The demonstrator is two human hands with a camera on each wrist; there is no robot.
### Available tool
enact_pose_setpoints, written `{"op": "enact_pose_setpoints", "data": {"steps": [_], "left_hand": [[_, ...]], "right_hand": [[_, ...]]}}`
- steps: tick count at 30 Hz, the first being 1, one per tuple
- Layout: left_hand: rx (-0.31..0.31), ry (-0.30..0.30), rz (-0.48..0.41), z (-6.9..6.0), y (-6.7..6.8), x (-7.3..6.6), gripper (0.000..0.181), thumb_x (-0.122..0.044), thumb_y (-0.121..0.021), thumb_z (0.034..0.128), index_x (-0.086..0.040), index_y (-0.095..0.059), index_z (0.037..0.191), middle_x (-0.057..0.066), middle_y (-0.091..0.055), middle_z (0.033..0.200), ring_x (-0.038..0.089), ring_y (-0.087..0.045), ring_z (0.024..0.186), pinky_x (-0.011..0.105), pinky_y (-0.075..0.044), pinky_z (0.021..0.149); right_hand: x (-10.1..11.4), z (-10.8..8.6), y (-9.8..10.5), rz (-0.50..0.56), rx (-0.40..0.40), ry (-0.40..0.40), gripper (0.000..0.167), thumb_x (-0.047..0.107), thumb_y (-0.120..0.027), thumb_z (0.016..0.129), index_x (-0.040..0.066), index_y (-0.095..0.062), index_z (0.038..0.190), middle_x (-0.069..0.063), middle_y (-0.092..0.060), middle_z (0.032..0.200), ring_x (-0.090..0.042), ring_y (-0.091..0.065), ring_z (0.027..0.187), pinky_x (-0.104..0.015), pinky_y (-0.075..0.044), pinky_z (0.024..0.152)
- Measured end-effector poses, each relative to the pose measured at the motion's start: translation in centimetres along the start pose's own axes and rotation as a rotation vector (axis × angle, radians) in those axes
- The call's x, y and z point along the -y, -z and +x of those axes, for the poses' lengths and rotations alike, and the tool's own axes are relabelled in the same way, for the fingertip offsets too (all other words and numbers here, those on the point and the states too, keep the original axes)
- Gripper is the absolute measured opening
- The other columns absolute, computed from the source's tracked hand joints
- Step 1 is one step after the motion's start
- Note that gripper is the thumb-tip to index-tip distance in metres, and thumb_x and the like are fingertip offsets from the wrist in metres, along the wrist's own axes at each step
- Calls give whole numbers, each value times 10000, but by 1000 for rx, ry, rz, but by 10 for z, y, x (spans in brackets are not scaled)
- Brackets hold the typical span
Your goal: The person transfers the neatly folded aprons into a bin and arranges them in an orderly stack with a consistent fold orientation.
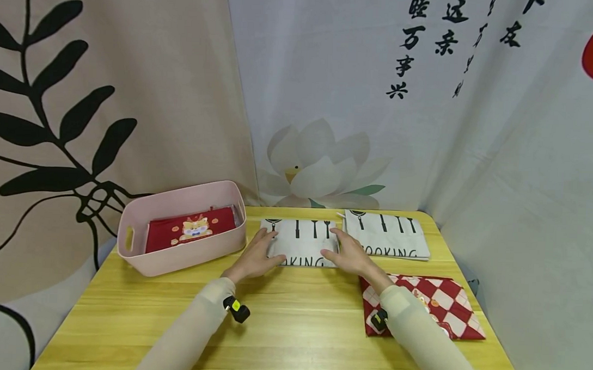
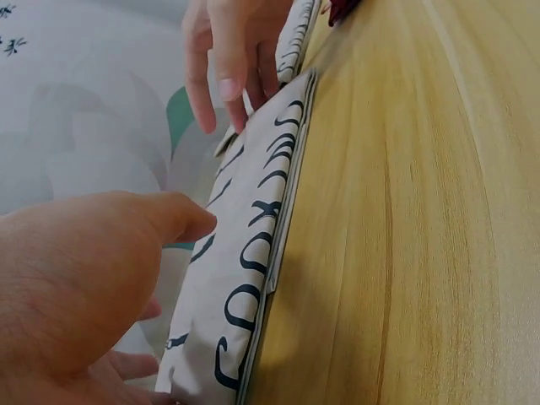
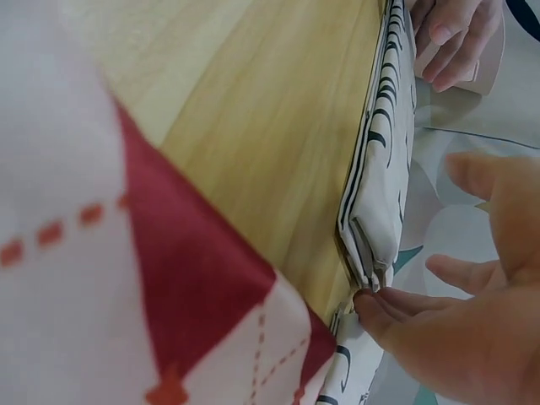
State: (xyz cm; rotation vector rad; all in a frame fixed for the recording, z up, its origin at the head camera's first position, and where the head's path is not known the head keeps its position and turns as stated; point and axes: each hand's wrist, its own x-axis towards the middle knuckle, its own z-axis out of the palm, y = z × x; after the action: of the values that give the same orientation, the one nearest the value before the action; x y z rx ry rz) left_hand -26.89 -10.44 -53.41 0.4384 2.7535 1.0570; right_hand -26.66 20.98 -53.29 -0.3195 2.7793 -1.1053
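Note:
A folded white cloth (image 1: 301, 245) printed with black kitchen utensils and lettering lies flat on the table. At its left edge is my left hand (image 1: 256, 255), fingers spread and thumb (image 2: 181, 218) over the cloth. On the opposite edge my right hand (image 1: 348, 255) has its fingertips (image 3: 371, 308) at the folded corner, the thumb held apart. Neither hand visibly pinches the fabric. Behind the right hand lies a second folded white cloth (image 1: 393, 232) with the same print, its lower left part hidden by that hand.
To the left stands a pink basket (image 1: 181, 265) containing a folded red cloth (image 1: 169, 233) with a cartoon animal. A red-and-white checked folded cloth (image 1: 449, 304) lies under the right forearm. Curtains (image 1: 330, 72) hang behind the wooden table (image 1: 291, 337).

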Motion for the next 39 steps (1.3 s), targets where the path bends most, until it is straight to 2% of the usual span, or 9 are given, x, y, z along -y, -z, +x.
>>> {"op": "enact_pose_setpoints", "data": {"steps": [4,9,18,23,28,34,37,39], "left_hand": [[-2,25,2,1,-2,1,822,-371,-779,1042,-30,-445,1711,297,-254,1851,492,-214,1749,718,-240,1404],[-2,48,-2,1,-2,2,820,-365,-782,1040,-34,-446,1711,316,-224,1852,515,-218,1742,731,-249,1395],[-4,90,-11,0,-6,3,825,-348,-790,1012,-49,-459,1706,342,-114,1865,550,-248,1722,739,-282,1379],[-19,85,9,1,-6,4,818,-318,-796,992,-29,-475,1687,356,-145,1853,563,-274,1707,739,-292,1376],[-25,105,21,1,-8,3,820,-306,-829,988,-32,-484,1680,339,-215,1844,577,-317,1683,749,-319,1360],[-44,127,38,1,-11,2,842,-302,-884,961,-31,-509,1663,314,-357,1796,542,-403,1640,724,-376,1342],[-54,130,42,0,-11,0,845,-309,-896,953,-27,-519,1654,310,-391,1780,534,-422,1628,715,-390,1338],[-58,131,47,-1,-12,-1,842,-310,-901,949,-24,-526,1647,310,-406,1771,530,-436,1617,708,-403,1332]], "right_hand": [[2,2,-2,-13,-10,-41,789,379,-717,1112,62,-377,1750,-238,-409,1803,-508,-423,1649,-717,-384,1335],[4,4,-3,23,-24,-81,767,345,-724,1109,59,-396,1740,-263,-469,1758,-516,-470,1613,-720,-433,1299],[4,8,-5,-3,-44,-97,748,280,-758,1090,16,-430,1708,-301,-657,1548,-478,-656,1430,-636,-595,1144],[3,10,-5,-18,-55,-102,738,260,-783,1075,9,-461,1690,-299,-667,1540,-466,-669,1423,-617,-606,1141],[3,10,-6,-28,-52,-111,732,240,-813,1050,15,-497,1670,-281,-678,1525,-453,-676,1402,-605,-613,1124],[3,12,-6,-53,-48,-95,731,191,-852,1014,3,-531,1644,-242,-742,1341,-350,-731,1168,-500,-648,963],[-2,16,-9,-56,-63,-65,726,166,-868,987,-21,-553,1614,-242,-751,1237,-326,-719,1065,-478,-642,918],[-4,18,-10,-55,-74,-54,718,149,-879,963,-33,-572,1586,-259,-756,1220,-351,-728,1061,-502,-646,928]]}}
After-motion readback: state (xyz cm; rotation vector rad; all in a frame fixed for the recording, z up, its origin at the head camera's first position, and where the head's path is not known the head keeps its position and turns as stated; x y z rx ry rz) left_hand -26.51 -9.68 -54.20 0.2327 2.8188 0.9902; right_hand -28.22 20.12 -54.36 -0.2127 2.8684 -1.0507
